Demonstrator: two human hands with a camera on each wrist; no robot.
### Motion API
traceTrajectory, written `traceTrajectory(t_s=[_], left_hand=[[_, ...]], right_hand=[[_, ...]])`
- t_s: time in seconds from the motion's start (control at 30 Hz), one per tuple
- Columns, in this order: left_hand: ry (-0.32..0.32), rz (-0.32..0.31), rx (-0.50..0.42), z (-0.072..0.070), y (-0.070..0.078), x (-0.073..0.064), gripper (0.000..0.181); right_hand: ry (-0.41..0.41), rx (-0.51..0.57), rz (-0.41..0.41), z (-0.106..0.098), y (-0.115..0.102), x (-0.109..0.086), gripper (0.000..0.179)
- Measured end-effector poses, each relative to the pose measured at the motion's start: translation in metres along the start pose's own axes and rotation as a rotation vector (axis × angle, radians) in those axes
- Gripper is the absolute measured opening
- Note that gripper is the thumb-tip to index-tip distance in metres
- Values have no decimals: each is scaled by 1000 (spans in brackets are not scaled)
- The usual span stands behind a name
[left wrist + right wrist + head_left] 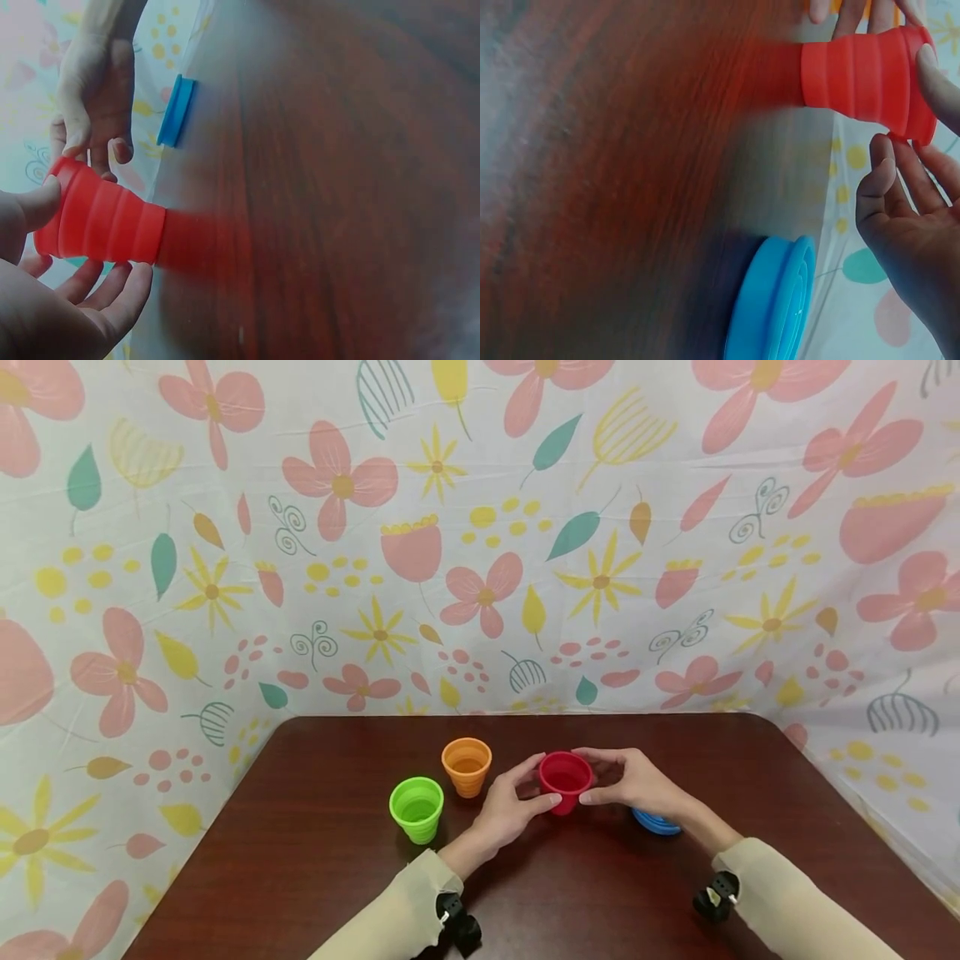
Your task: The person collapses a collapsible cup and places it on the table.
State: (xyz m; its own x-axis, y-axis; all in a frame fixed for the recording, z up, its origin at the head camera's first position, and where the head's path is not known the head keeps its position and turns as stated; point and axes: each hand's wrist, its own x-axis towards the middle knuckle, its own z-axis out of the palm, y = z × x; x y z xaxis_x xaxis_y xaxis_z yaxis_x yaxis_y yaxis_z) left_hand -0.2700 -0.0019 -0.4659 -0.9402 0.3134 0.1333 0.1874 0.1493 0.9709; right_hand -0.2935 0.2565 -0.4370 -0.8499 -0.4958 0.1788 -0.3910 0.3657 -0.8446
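Observation:
A red collapsible cup (566, 777), stretched to full height with ringed sides, stands upright on the table between both hands. The left hand (504, 810) holds it from the left, thumb near the rim and fingers along the side. From the right, the right hand (632, 779) grips the cup by its rim between thumb and fingers. A blue collapsible cup (771, 300), folded down into a flat ring, lies near the right hand; the right wrist partly covers it in the head view.
Left of the hands, an orange collapsible cup (467, 767) and a lime green one (417, 810) stand upright and expanded on the dark brown table (315, 860). A flower-patterned cloth (480, 527) hangs behind the table and along both sides.

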Motion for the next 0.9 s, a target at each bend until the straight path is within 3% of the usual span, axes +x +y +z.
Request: traceTrajectory(t_s=[0.57, 0.9], left_hand=[[-30, 68, -16, -12, 19, -25, 64], [-38, 96, -25, -23, 30, -44, 63]], right_hand=[[84, 46, 13, 16, -32, -19, 66], [93, 77, 14, 29, -49, -23, 68]])
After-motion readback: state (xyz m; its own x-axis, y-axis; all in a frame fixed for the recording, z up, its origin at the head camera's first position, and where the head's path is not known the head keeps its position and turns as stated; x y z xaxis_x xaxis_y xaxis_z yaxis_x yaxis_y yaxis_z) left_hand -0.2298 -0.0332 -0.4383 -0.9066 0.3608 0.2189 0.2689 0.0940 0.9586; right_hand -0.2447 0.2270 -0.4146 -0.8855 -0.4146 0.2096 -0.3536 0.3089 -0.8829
